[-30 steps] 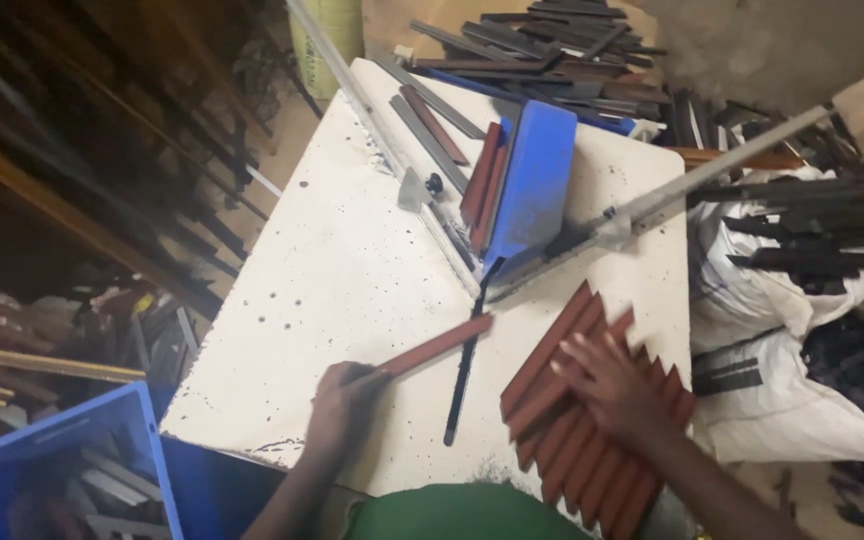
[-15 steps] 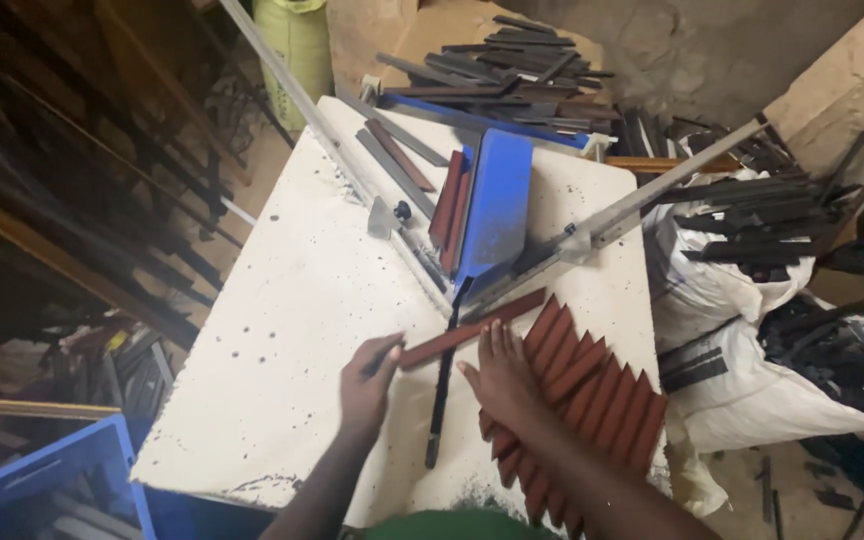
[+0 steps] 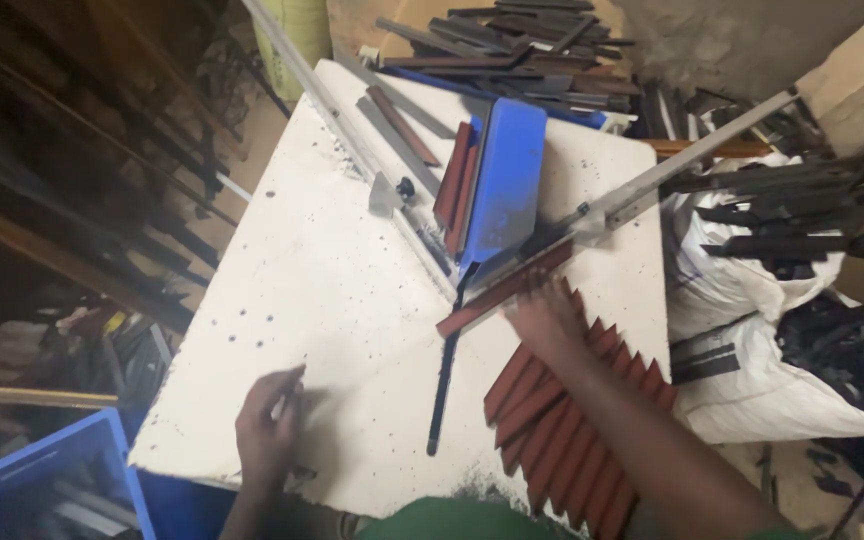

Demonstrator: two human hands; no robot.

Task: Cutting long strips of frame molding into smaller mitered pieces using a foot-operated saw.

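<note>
Here the right hand (image 3: pixel 547 320) seemingly grips a red-brown strip (image 3: pixel 507 290), the left hand (image 3: pixel 267 430) empty, well apart.

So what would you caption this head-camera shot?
Right hand slides a reddish strip toward the blue tray; left hand rests on the white table.

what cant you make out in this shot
- Head view: right hand is motion-blurred, so its grip on the red strip is unclear.
- Left hand fingertips: whether they hold anything is too small to tell.
- Blue crate is cut off by the frame's bottom-left corner.
</note>
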